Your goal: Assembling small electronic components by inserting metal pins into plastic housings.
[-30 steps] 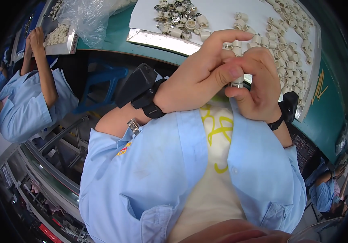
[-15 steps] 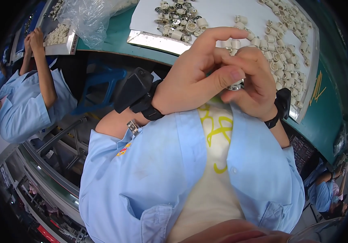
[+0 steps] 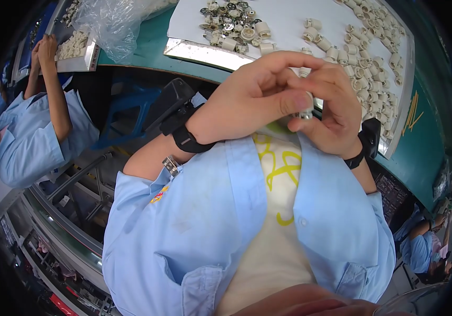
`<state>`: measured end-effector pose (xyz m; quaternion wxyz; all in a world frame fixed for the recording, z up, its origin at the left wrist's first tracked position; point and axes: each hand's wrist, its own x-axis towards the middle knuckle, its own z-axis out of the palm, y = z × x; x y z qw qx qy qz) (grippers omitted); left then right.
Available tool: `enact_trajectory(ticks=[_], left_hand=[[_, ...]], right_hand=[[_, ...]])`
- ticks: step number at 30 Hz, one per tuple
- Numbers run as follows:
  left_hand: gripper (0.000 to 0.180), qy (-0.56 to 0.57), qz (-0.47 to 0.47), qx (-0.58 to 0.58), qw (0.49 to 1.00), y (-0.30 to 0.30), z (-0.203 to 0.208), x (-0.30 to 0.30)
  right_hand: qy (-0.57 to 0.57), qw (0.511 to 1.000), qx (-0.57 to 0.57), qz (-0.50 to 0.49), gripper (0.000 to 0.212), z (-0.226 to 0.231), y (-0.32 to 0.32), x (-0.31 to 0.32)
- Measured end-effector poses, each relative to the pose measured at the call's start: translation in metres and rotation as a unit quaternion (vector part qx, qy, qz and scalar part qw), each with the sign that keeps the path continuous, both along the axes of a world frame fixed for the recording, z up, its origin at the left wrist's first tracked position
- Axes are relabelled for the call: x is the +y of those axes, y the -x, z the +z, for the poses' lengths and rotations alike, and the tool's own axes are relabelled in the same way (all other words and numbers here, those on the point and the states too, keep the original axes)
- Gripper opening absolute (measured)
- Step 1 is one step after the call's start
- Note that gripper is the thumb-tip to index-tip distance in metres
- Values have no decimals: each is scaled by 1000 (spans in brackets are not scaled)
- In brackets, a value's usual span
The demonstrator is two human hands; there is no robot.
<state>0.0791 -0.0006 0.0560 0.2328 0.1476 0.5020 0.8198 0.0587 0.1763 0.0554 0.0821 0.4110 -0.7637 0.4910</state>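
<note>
Both hands meet in front of my chest around a small white cylindrical part with a shiny metal end (image 3: 305, 113), perhaps a lamp holder. My left hand (image 3: 260, 100) is closed, with its thumb pressed against the part and its index finger arching over toward the right hand. My right hand (image 3: 334, 108) pinches the part between its thumb and curled fingers. The fingers hide much of the piece. Beyond the hands, several similar white cylinders (image 3: 365, 73) lie in a broad heap. A pile of small metal and white fittings (image 3: 231, 23) sits farther left.
The white tray (image 3: 191, 18) has a metal rim and rests on a green tabletop (image 3: 423, 158). A clear plastic bag (image 3: 112, 26) lies left of it. At the far left a co-worker in a blue shirt (image 3: 36, 137) sits by another tray, near a blue stool (image 3: 128, 113).
My left hand has dropped slightly toward my chest, its index finger lowering and reaching nearer the right hand. More of the held part shows between the thumbs.
</note>
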Motion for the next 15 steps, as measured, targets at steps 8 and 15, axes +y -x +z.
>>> enact_trajectory(ticks=[8, 15], left_hand=[[31, 23, 11, -169, 985, -13, -23, -13], [24, 17, -50, -261, 964, -27, -44, -23]], right_hand=[[40, 991, -109, -64, 33, -11, -22, -7], [-111, 987, -108, -46, 31, -20, -37, -10]])
